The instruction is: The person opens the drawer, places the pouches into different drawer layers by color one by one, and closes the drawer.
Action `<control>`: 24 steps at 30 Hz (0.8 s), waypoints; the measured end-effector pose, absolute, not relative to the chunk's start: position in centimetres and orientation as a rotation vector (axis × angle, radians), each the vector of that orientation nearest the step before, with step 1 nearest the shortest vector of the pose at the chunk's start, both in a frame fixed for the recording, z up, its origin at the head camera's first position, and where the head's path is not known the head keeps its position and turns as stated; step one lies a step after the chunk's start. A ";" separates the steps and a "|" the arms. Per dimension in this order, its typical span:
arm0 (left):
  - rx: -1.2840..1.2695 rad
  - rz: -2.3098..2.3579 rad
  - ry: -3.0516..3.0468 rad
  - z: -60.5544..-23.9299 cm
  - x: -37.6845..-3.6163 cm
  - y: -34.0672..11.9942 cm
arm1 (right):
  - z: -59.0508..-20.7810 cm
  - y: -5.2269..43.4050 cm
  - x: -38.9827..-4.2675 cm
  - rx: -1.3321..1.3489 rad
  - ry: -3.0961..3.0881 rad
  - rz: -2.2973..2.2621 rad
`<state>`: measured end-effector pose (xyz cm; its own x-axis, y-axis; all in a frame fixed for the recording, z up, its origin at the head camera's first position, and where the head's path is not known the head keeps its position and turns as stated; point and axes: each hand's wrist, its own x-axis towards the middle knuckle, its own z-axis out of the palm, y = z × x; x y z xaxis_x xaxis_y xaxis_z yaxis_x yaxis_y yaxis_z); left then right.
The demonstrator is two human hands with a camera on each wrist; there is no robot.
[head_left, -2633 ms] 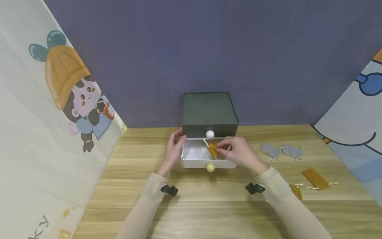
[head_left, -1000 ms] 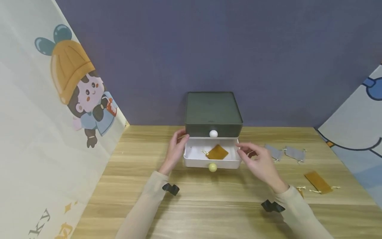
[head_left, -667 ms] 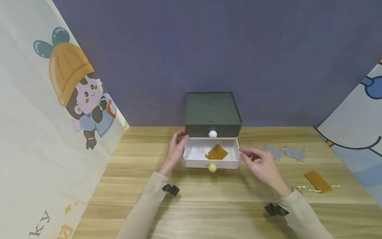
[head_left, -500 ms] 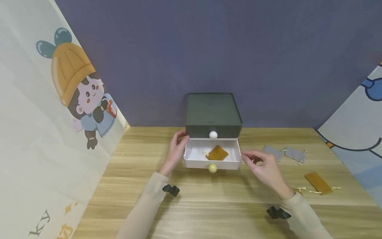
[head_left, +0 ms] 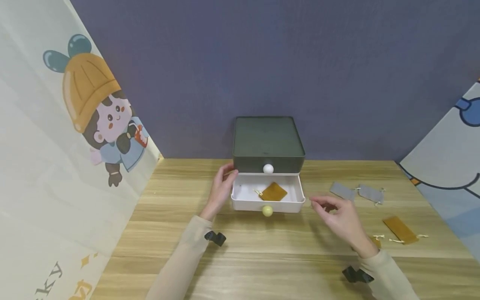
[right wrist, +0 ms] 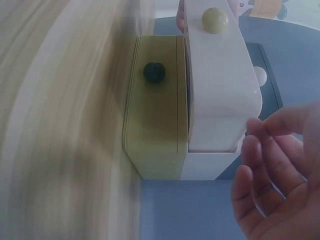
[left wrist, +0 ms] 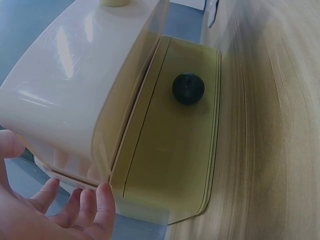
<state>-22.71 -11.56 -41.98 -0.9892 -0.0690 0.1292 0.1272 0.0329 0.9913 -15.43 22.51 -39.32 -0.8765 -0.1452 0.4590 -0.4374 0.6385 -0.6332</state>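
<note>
A small mini drawer unit [head_left: 268, 136] stands against the back panel, dark green on top. Its white middle drawer [head_left: 247, 206], with a pale yellow knob [head_left: 267, 211], is pulled out. Inside that drawer lies a mustard drawstring pouch [head_left: 274, 191], flat, its cord to the left. My left hand [head_left: 218, 191] rests its fingers against the unit's left side, at the casing edge in the left wrist view. Just right of the drawer's front corner is my right hand [head_left: 341, 218], holding nothing, fingers loosely bent and thumb near the forefinger.
On the table's right lie two grey drawstring pouches [head_left: 371, 194] and a mustard pouch [head_left: 400, 229]; another mustard pouch [head_left: 376, 241] is partly hidden by my right wrist. The yellow-green bottom drawer [right wrist: 155, 115] with a dark knob [right wrist: 154, 72] is closed.
My right hand has let go of the mustard pouch inside the drawer, then drawn back right and toward me, out past the drawer's side. The left hand has stayed at the unit.
</note>
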 end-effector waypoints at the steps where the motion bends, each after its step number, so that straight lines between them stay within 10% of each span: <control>1: -0.065 -2.089 -2.151 -42.0 -22.7 -11.5 | -39.5 22.6 -15.4 0.467 -2.500 1.104; 24: -0.054 -2.076 -2.151 -42.2 -22.7 -11.5 | -40.8 26.3 -13.5 0.449 -2.782 1.032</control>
<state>-22.74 -11.51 -42.22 -0.9879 -0.0788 0.1337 0.1308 0.0410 0.9906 -13.49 26.35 -40.77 -0.9457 -0.2276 0.2320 -0.3238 0.7202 -0.6136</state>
